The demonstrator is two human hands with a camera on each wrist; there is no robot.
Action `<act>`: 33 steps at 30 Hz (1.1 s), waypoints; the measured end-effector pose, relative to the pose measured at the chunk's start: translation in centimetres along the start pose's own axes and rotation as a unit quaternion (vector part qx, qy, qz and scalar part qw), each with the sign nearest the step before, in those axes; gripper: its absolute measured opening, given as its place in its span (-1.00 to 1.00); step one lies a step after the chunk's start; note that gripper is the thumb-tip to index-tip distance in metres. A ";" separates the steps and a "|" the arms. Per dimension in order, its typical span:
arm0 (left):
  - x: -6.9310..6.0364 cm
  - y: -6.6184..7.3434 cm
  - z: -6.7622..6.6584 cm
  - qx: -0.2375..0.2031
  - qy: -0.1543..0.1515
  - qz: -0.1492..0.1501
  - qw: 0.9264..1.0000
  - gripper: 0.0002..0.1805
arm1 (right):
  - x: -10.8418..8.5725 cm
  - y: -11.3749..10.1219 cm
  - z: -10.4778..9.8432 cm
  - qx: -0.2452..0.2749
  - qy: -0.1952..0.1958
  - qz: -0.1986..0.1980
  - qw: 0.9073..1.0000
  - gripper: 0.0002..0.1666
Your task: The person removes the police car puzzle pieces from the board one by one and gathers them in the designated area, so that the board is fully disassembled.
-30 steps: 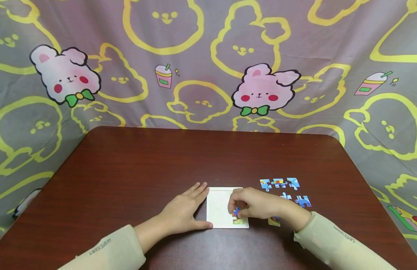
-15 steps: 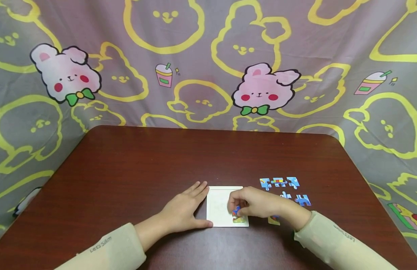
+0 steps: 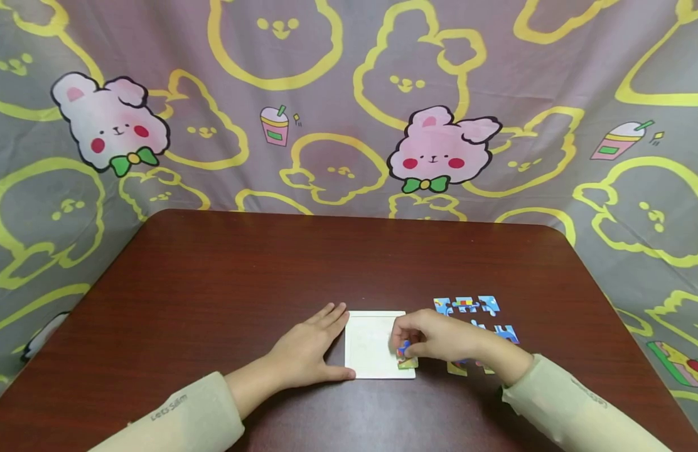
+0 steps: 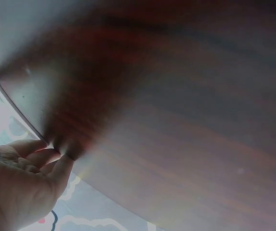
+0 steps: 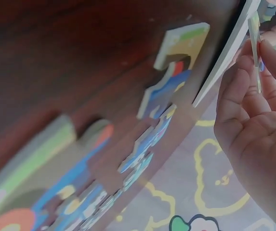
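My left hand (image 3: 304,355) rests along the left side of a white puzzle tray (image 3: 368,351), its thumb at the near corner and straight fingers at the far one. In the left wrist view, that hand (image 4: 24,187) touches the tray's edge. Over the tray's right side, my right hand (image 3: 434,336) pinches a jigsaw piece (image 3: 407,363) printed blue and yellow-green. The right wrist view has this piece (image 5: 255,41) edge-on and tilted between the thumb and fingers of the right hand (image 5: 258,120). I cannot tell whether it touches the tray.
Several loose jigsaw pieces lie right of the tray, among them a far one (image 3: 488,304), a blue one (image 3: 507,333) and a near one (image 3: 457,368). My right forearm covers some of them. A patterned cloth (image 3: 326,94) hangs behind the brown table (image 3: 258,263).
My right hand has shifted slightly to the right and up with the jigsaw piece, which now overlaps the tray's right rim. The left hand has stayed at the tray's left edge.
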State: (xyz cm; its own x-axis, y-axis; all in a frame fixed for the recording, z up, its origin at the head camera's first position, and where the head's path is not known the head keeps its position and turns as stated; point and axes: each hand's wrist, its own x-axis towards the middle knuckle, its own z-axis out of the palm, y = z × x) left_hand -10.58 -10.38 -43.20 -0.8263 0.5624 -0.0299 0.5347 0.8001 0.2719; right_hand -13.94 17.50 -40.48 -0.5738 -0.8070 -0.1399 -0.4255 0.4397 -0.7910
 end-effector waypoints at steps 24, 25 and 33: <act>0.0 0.0 0.0 -0.004 -0.012 -0.004 1.000 0.13 | -4.2 1.2 -1.7 -0.025 0.041 0.030 0.998 -0.85; 0.0 0.0 0.0 -0.003 -0.013 -0.005 1.000 0.13 | -4.3 1.3 -1.7 -0.026 0.043 0.032 0.998 -0.85; 0.0 -0.1 0.1 0.000 -0.008 -0.003 1.000 0.13 | -5.9 2.1 -2.5 -0.024 0.057 0.013 0.998 -0.91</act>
State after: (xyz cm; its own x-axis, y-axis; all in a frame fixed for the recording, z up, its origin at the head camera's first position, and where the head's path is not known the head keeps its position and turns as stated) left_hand -10.64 -10.47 -43.35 -0.8267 0.5607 -0.0470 0.5295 0.8035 0.2720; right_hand -13.21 24.13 -39.83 -0.6608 -0.7452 -0.0892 -0.4404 0.4813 -0.7579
